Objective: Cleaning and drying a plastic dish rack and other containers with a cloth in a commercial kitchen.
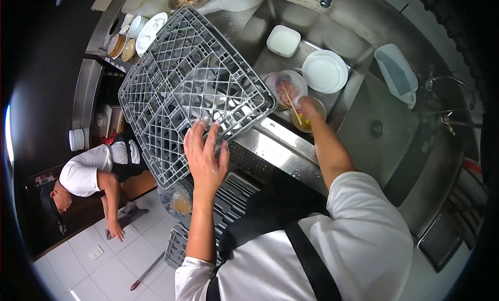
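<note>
My left hand [206, 153] is spread, its fingertips at the underside of a grey plastic dish rack [202, 86] that stands tilted at the sink's left edge. My right hand [307, 105] reaches into the left sink basin, over a bowl [320, 106] with something yellow in it. Whether the fingers grip the rim is unclear. Beside it a bowl [298, 81] holds pinkish food scraps, and a wooden chopstick [293, 106] slants across both bowls. White plates [324, 72] are stacked just above, near a square white dish [284, 40].
The right basin [374, 153] holds cloudy water, with a clear plastic scoop [397, 73] on its rim. Plates [146, 38] and small bowls stand at the upper left. A co-worker [89, 176] bends with a cloth at the left. Further racks [234, 196] lie below the counter.
</note>
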Tool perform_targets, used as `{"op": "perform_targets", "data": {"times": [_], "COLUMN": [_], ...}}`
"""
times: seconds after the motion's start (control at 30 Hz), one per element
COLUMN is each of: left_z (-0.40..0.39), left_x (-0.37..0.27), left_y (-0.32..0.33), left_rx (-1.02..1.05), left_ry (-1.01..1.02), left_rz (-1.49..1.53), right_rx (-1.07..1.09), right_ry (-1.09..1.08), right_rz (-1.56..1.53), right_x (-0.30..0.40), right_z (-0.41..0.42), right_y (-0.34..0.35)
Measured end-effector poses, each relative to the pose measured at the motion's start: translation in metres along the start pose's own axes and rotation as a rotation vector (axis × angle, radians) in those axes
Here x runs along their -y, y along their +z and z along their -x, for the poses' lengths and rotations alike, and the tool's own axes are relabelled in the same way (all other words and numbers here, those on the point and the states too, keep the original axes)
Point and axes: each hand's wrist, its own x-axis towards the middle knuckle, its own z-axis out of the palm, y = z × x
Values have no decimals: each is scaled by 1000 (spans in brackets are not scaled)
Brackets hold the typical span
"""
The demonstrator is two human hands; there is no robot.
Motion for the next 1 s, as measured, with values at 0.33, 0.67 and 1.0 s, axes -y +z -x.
{"op": "perform_targets", "data": {"times": [0.33, 0.67, 1.0], "left_z": [12, -80, -86], "left_x": [-112, -69, -54], "left_y": [148, 394, 360], "left_rx": [262, 177, 479], "left_ry": [-152, -1295, -622], "left_rz": [717, 736, 175], "right_rx": [-63, 149, 46], "right_ry": [-218, -148, -251], "right_rz": [251, 403, 545], "right_x": [40, 56, 74], "right_z": [-10, -21, 19], "right_y": [-8, -27, -22]}}
